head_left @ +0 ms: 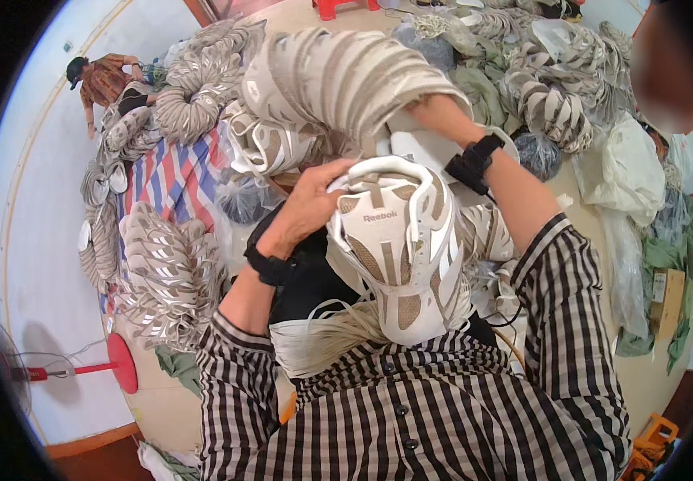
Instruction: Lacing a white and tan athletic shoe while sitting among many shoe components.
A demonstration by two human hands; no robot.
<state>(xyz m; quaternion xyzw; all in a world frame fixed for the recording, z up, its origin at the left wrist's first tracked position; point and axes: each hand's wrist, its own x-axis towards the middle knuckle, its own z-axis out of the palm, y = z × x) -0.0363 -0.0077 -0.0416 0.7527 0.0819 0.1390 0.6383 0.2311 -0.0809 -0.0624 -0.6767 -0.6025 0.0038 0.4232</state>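
Note:
A white and tan sneaker upper (391, 240) lies tilted before my chest, toe toward me. My left hand (312, 202) grips it at the left of the padded collar, fingers partly hidden behind the edge. A long curved stack of nested shoe uppers (330, 76) arches beyond it. My right hand (441, 119) reaches into the near right end of that stack, its fingers hidden inside. Below my left hand, a bundle of pale laces (326, 341) hangs across my lap. Black bands circle both wrists.
More nested uppers (174, 268) are heaped at left beside a striped sheet (178, 180). A co-worker (110, 84) sits at far left. A fan with a red base (122, 362) stands lower left. Plastic bags (623, 168), another upper stack (559, 112) and a cardboard box (667, 303) line the right.

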